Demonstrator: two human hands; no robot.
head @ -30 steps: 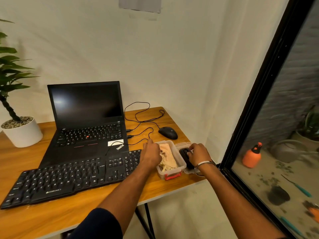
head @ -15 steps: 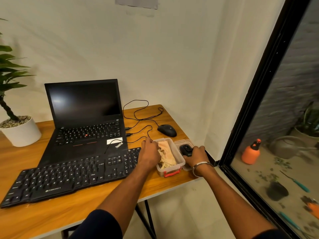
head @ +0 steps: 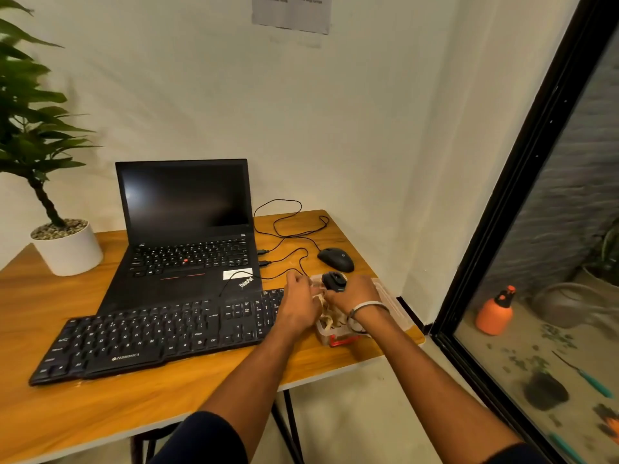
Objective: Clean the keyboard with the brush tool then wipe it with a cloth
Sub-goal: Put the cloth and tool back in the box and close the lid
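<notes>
Black full-size plastic keyboard (head: 160,333) lies across the front of my orange-brown wooden desk (head: 83,413), just before the open black laptop (head: 187,236). Both my hands hover at its right end, close together over the clear plastic box with a red latch (head: 335,334). My right hand (head: 351,294) is closed around a small black brush tool (head: 333,281), lifted above the box. My left hand (head: 299,299) rests over the box's near-left rim with fingers curled; whether it grips anything I cannot tell. Crumpled beige cloth (head: 326,321) shows inside the box between my wrists. A black wired mouse (head: 336,259) sits just behind the box, and a white potted plant (head: 67,249) stands at the far left.
</notes>
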